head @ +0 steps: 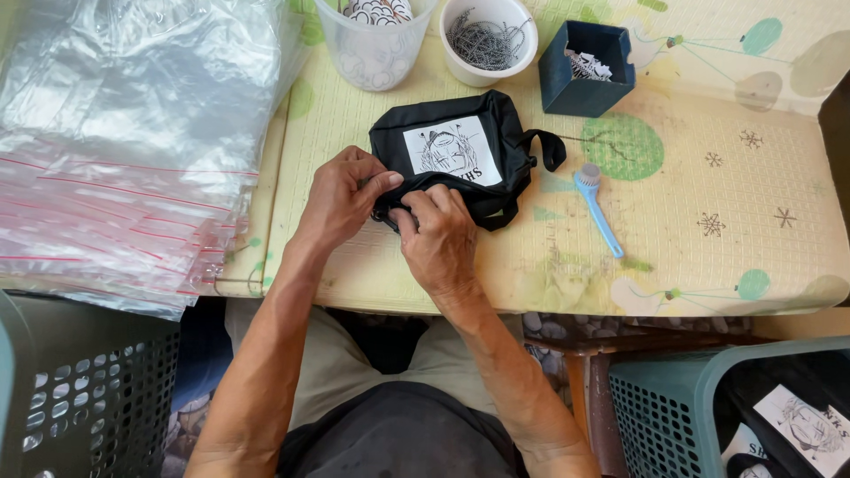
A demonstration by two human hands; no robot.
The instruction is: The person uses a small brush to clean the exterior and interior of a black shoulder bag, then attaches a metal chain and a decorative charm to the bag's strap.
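Nearest, at lower left: dark grey perforated plastic basket (80, 389). At lower right: teal perforated plastic basket (673, 407), containing black items with white printed patches.

On the near half of the counter (708, 257), covered with a pale yellow mat printed with green circles: both hands close together, fingertips almost meeting. Left hand (341, 195) pinching the lower left corner of the small black fabric pouch with a white printed patch (456, 150). Right hand (438, 232) clamped on the lower edge of the same pouch, just beside the left. Pouch lying flat near the counter centre, patch upward, black strap looped out at its right side.

Right of the pouch, near but apart: light blue plastic brush (598, 208), bristle head pointing away.

At left: stack of clear plastic bags with red seal strips (115, 150), overhanging the counter edge.

Far edge, left to right: translucent plastic cup (372, 49) holding printed pieces; white round bowl (489, 40) filled with thin metal wire hooks; dark blue square box (587, 69) holding small printed pieces.
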